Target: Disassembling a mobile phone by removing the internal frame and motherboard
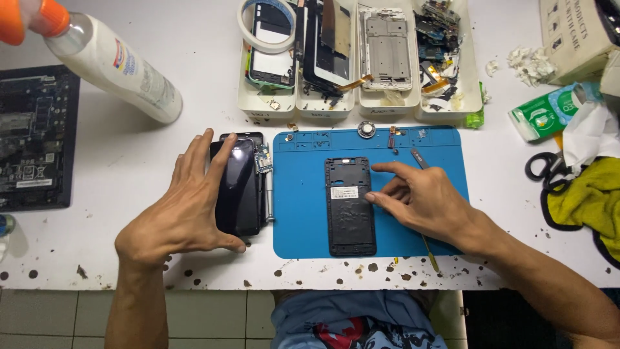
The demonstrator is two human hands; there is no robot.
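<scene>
**Two hands, one phone in pieces**

The left hand (184, 207) lies spread, fingers long and thumb hooked under, clasping a dark phone screen panel (237, 187) by its edges on the white table (97, 148), just off the mat's nine o'clock side. A small circuit board (263, 158) and a thin metal tool (268, 200) lie along the panel's right edge. The right hand (423, 197) rests on the blue work mat (439, 148), loosely curled, with fingertips touching the right edge of a black phone frame (350, 207) that lies flat at the mat's centre; it pinches nothing that I can see. A slim tool with a yellow handle (431, 255) runs under that hand towards five o'clock.

As I judge it, the phone is well apart already: the screen panel is off the frame, the board is out, and the frame lies open with its white label (344, 192) showing. The pieces are not joined, so the work looks about midway.

At twelve o'clock white trays (361, 106) hold other phone shells and scraps, with a tape roll (266, 26). A white bottle (110, 61) lies at ten o'clock, a bare laptop board (35, 136) at nine, and scissors (542, 168) and a yellow cloth (591, 200) at three.
</scene>
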